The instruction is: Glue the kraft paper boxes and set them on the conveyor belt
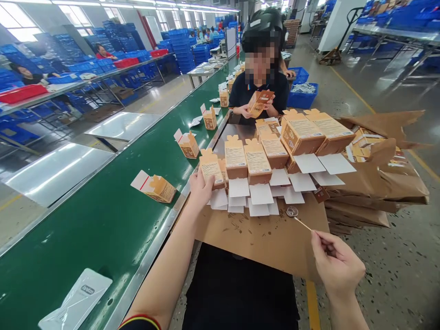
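My left hand (201,187) is closed around a small orange-brown carton (210,170) at the left end of the piled cartons. Between the fingertips of my right hand (337,261) is a thin cotton swab (303,223). Its far tip reaches a small clear round dish (292,211) on the brown cardboard (261,243). More orange-brown cartons (258,164) lie stacked in rows in front of me, with white flaps (260,194) hanging toward me. Dark wet-looking spots mark the cardboard below them.
A green conveyor belt (103,224) runs along my left, carrying open cartons (161,189) and a silver pouch (80,298). Across from me a co-worker (257,87) holds a carton (259,103). Brown wrapping paper (381,183) covers a stack at the right.
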